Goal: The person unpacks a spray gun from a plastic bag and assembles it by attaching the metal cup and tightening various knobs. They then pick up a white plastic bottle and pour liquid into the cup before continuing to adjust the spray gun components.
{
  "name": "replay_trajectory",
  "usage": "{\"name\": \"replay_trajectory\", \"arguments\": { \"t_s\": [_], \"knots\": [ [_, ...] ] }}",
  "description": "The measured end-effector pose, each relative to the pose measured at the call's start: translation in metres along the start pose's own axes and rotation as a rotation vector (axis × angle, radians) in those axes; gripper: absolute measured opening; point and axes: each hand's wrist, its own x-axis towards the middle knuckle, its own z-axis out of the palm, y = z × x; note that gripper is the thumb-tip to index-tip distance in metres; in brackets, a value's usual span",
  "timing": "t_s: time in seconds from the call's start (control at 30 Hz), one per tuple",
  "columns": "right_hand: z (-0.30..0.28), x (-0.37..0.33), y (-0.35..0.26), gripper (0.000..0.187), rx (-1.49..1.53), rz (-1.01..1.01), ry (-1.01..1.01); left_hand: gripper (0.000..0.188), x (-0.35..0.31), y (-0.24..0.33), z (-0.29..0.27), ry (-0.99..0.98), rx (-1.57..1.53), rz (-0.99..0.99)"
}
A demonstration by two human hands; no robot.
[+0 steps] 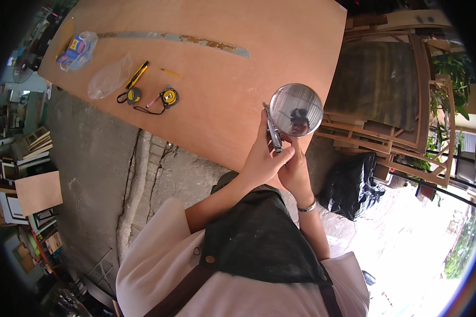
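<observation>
Close above the near right part of the board, I hold a metal spray gun [274, 136] with a round, shiny cup lid [297, 105] facing up. My left hand [263, 161] is closed round the gun's body, its index finger stretched along the side and its thumb lying across the lower end. My right hand [297, 168] is closed on the gun from below, just under the cup. The cup hides most of the right fingers, so their exact grip does not show.
On the big brown board [206, 100] lie a long worn metal straightedge [185, 39], two tape measures [169, 97] [134, 95], a yellow cutter knife [137, 75], a pencil [170, 73] and plastic-wrapped packs [77, 52]. Wooden frames [386, 140] and a black bag [353, 185] stand right.
</observation>
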Motion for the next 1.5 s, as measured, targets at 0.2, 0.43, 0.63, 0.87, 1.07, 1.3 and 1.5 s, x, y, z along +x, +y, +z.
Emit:
{"name": "replay_trajectory", "arguments": {
  "t_s": [0.2,0.43,0.63,0.87,1.07,1.3,1.5],
  "knots": [
    [-0.017,-0.027,-0.006,0.031,0.652,0.190,0.090,0.088,-0.043,0.024,0.002,-0.159,0.161,0.255],
    [-0.036,-0.063,0.000,0.048,0.954,0.147,-0.022,0.043,-0.061,0.018,-0.005,0.147,0.091,0.212],
    [-0.049,-0.089,-0.014,0.051,1.188,0.165,-0.126,0.034,-0.075,0.038,0.004,-0.069,0.156,0.235],
    [-0.055,-0.104,-0.021,0.052,1.069,0.130,-0.169,0.027,-0.096,0.052,0.018,-0.016,0.443,0.260],
    [-0.052,-0.109,-0.037,0.046,1.073,0.133,-0.111,0.031,-0.093,0.053,0.015,0.013,0.363,0.237],
    [-0.034,-0.098,-0.064,0.043,0.985,0.053,-0.094,0.030,-0.095,0.083,-0.029,-0.204,0.525,0.399],
    [-0.004,-0.094,-0.085,0.046,0.946,0.100,-0.043,0.033,-0.099,0.106,-0.057,-0.199,0.716,0.474]
  ]
}}
